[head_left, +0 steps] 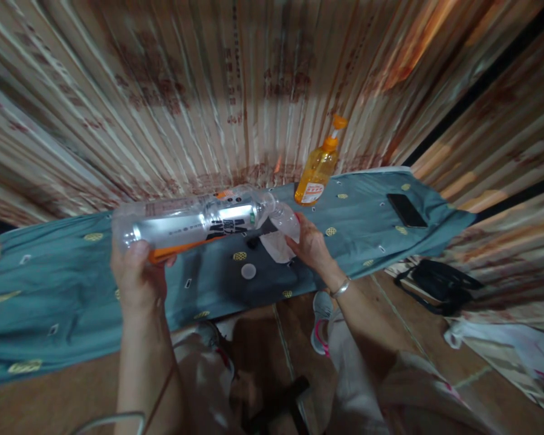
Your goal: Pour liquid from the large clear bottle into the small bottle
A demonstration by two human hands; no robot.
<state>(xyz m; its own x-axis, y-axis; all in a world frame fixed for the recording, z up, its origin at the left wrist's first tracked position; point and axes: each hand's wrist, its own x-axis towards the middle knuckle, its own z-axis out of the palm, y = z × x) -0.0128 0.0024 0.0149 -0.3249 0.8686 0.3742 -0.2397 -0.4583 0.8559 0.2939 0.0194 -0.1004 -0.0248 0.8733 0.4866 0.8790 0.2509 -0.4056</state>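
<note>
Left hand (141, 275) holding clear bottle (193, 219): silver-orange label (181, 232), dark lettering, contents unclear.

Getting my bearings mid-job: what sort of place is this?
Probably a home-like indoor room, perhaps makeshift: a pleated, printed curtain-like covering forms the backdrop, a teal, yellow-patterned cloth is spread before it, and the brown floor shows straight, tile-like seams.
</note>
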